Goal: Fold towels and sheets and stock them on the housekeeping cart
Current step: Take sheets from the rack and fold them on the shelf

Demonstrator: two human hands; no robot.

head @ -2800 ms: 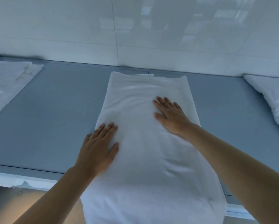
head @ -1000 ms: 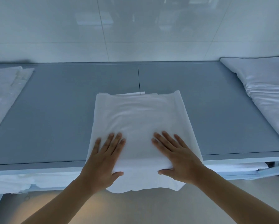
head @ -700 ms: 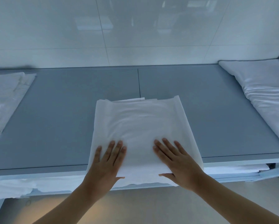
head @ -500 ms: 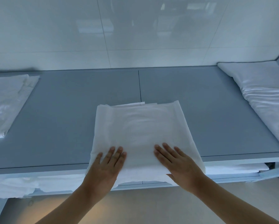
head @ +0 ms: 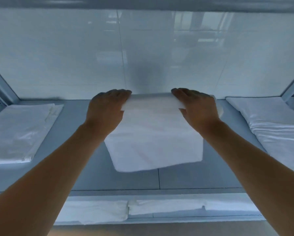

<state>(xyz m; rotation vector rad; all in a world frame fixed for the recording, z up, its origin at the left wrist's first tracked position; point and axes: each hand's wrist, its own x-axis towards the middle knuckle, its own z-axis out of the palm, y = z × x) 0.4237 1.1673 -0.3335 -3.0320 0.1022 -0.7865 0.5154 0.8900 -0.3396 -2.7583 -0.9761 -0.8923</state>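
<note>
White folded sheet (head: 154, 140) on grey shelf (head: 78, 171), both outstretched hands' fingers curled, gripping its far edge.

Lighting: cool, bluish, even, fairly dim. Glossy wall (head: 159, 53): pale window-like reflections upper right; soft grey shadow at centre. Warm glow along bottom edge. Forearms at lower left and right dark, underlit. Focus soft throughout; upper edge smeared. Wide-angle bending at both sides.
</note>
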